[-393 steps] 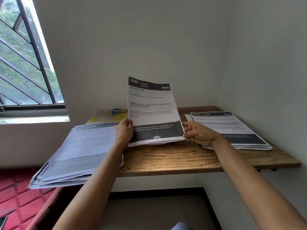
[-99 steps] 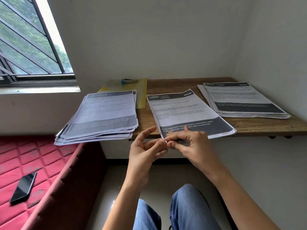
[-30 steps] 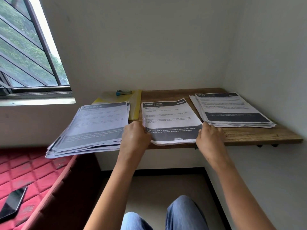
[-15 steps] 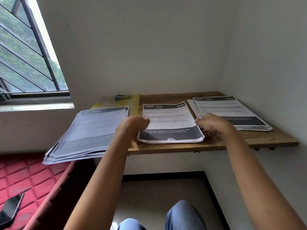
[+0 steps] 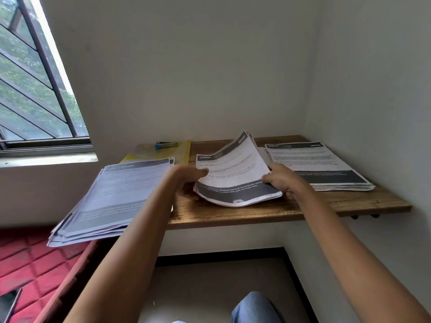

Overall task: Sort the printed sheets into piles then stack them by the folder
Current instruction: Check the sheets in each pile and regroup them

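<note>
The right grip (image 5: 282,180) is curled round the right edge of the middle pile (image 5: 233,178), thumb on top and fingers tucked beneath, pinching the sheets. The left grip (image 5: 186,177) closes on the same pile's left edge, with a fingertip lying on the top page; how its lower fingers sit under the paper cannot be told. Between the two, the pile bows: its near edge rests on the table (image 5: 233,216), while its far right corner is raised and the upper sheets fan apart there. The top page carries a dark header reading 3800 and a dark band near its bottom.

Just to the right lies the right pile (image 5: 319,166), flat on the table, its header reading 2937. To the left lies the left pile (image 5: 121,197), loosely squared, hanging well past the table's left end above a red quilted seat (image 5: 28,264). The yellow folder (image 5: 182,152) lies at the table's far left, its near part under the left pile, and a blue stapler (image 5: 165,145) rests on it. A dark phone (image 5: 9,304) lies on the seat, at the picture's lower left corner. A barred window (image 5: 35,89) fills the upper left.
</note>
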